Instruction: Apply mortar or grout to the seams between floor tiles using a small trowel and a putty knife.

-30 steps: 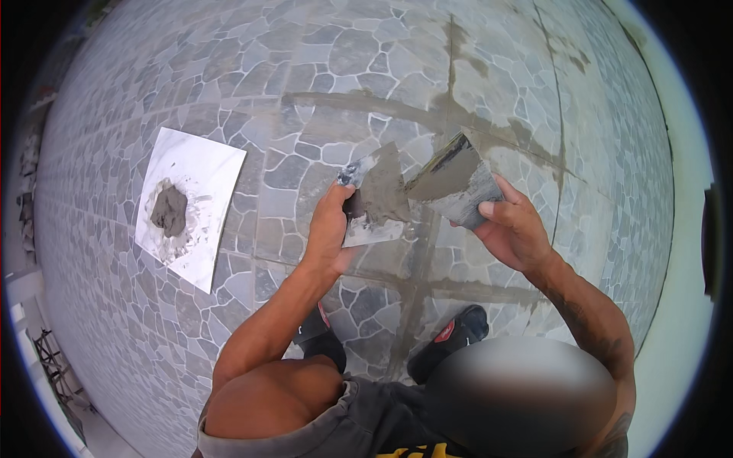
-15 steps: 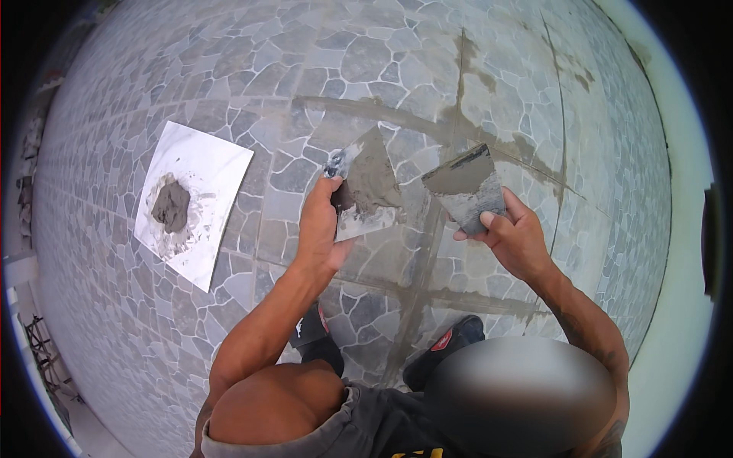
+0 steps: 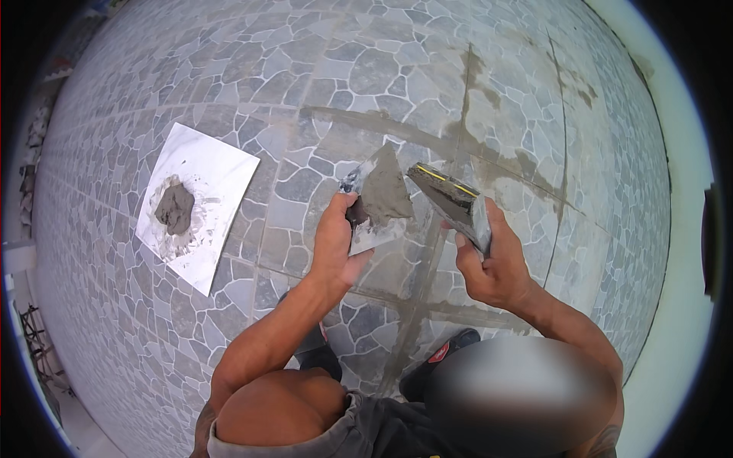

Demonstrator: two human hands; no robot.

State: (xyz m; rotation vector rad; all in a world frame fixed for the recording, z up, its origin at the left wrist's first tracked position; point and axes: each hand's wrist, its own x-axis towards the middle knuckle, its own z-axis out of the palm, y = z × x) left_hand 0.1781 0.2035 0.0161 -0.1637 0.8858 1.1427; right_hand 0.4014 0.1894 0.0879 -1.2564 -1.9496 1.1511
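Observation:
My left hand (image 3: 334,240) grips the lower left edge of a flat plate (image 3: 379,235), its thumb on top. Grey wet mortar (image 3: 388,187) covers most of that plate's upper face. Close by on the right, my right hand (image 3: 500,263) is closed round a flat scraper (image 3: 452,200). The scraper is tilted, showing a narrow yellow strip along its far edge and dark mortar stains below. A small gap separates the two tools, both held above the paved floor. Some right fingers are hidden behind the scraper.
On the left lies a white marbled tile (image 3: 221,168) bearing a heap of grey mortar (image 3: 175,208). Stone-patterned paving (image 3: 366,65) spreads all around, with dark mortar-filled joints (image 3: 412,313) crossing it. My shoes (image 3: 443,355) stand near the lower middle. A pale wall (image 3: 657,290) runs along the right.
The scraper in my right hand has tipped from showing its mortar-covered face to nearly edge-on, moving slightly left and down. My left hand and its plate have shifted a little right and down.

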